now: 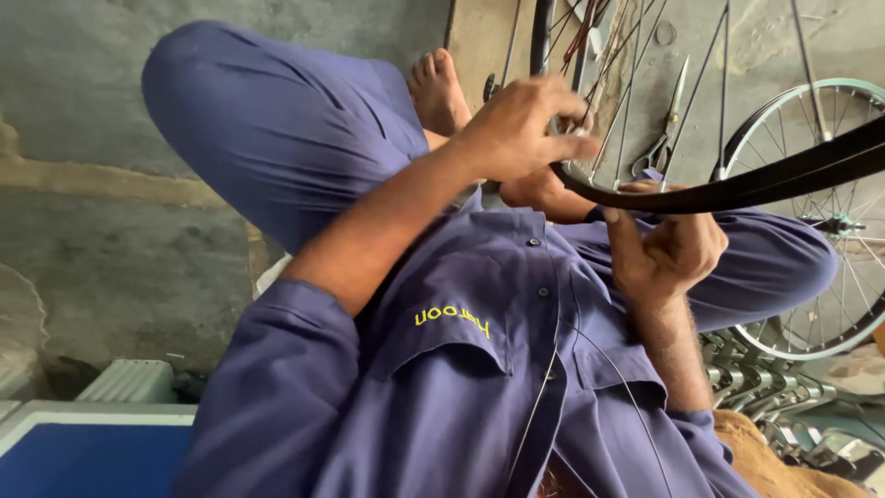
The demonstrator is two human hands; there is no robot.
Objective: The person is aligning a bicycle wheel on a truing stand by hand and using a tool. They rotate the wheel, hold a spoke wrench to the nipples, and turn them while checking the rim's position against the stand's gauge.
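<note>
Near, a blue work shirt (442, 387) is seen. Beyond it, a black wheel rim (737, 189) is steadied by the half-curled right hand (668, 249); the left hand (525, 124) is pinched on a spoke fitting (564, 126). Many spokes (636, 83) remain loose, so lacing is judged partly done. Far right, a built wheel (830, 221) stands.

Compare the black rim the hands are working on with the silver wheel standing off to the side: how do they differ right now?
The black rim is dark and held across the lap by the left hand and right hand; the silver wheel is bright metal and nobody touches it. Only an arc of the black rim shows, while much of the silver wheel's circle shows, with hub and laced spokes. Both are round bicycle wheel parts.
</note>
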